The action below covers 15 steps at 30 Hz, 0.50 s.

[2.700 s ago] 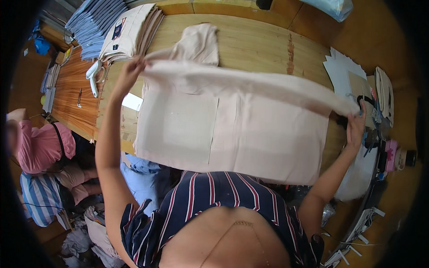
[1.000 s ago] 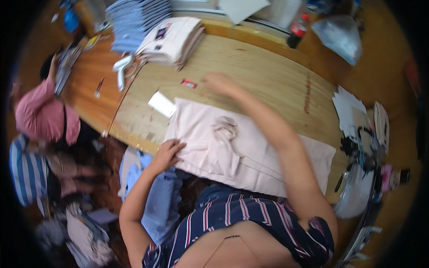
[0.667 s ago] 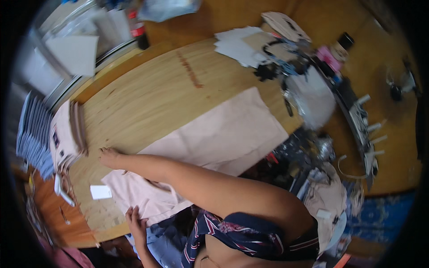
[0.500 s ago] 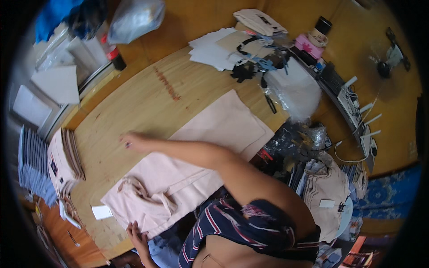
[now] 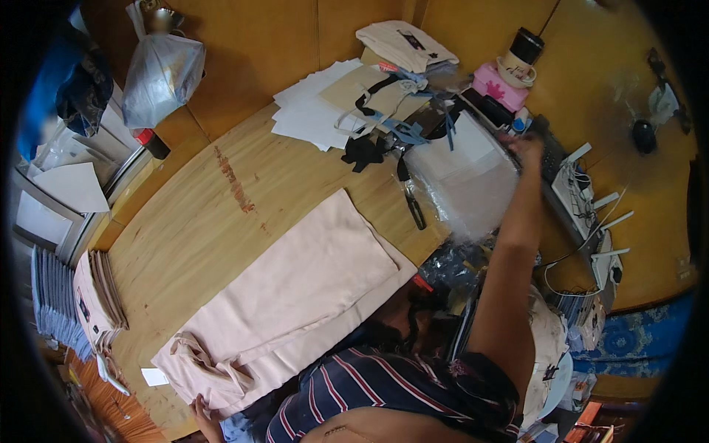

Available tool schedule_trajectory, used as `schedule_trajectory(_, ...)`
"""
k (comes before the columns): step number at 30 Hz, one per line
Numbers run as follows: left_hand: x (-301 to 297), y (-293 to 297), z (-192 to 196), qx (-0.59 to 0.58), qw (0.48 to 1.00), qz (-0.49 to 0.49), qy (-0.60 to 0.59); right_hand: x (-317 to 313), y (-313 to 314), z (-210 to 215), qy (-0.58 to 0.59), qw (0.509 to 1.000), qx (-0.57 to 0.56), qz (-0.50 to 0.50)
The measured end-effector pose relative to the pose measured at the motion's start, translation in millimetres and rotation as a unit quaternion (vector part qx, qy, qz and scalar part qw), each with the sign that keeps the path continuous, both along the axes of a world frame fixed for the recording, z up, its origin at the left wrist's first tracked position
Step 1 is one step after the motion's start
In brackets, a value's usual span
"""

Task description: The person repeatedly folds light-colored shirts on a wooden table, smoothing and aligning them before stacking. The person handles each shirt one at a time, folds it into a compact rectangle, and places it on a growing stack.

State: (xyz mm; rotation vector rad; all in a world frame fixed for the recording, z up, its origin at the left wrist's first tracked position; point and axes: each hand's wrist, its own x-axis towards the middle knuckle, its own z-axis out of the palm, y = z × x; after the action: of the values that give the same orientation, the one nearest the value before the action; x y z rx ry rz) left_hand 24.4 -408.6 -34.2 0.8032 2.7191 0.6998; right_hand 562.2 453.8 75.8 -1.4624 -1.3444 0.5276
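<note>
**Pink cloth bag lies folded on wooden worktable as worker reaches away**

Pink cloth bag point(image 5: 295, 295), pale and folded flat, stretches diagonally across the near half of the wooden table point(image 5: 199, 214), its handles bunched at the lower-left end. At far left, a stack of folded pink and blue-grey bags point(image 5: 88, 299) stands at the table's edge, with a small white card point(image 5: 154, 376) lying just beside the bag's lower corner. The left hand point(image 5: 203, 413) rests at that lower-left corner, fingers laid flat against the table edge just below the fabric; whether it grips the cloth cannot be told. Farther back, a grey plastic sack point(image 5: 161, 77) hangs near a dark bottle with a red cap point(image 5: 152, 142). Toward the middle, white paper sheets point(image 5: 314, 111) and a tangle of blue and black straps point(image 5: 391, 125) crowd the table's far end, and dark pliers point(image 5: 413, 207) lie near the edge. At right, the outstretched right hand point(image 5: 526, 150) reaches well away from the bag, touching the top edge of a clear plastic bag point(image 5: 465, 184); motion blur hides whether the fingers close on it.
</note>
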Motion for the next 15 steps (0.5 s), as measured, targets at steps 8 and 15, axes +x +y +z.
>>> schedule_trajectory(8,-11,48,50,-0.069,0.992,-0.083,0.071,-216,-109,-24,-0.112,0.937,0.172,0.284)
schedule_trajectory(15,-34,22,25,-0.215,0.952,-0.162,0.143,-402,-358,-18,-0.241,0.701,0.252,0.622)
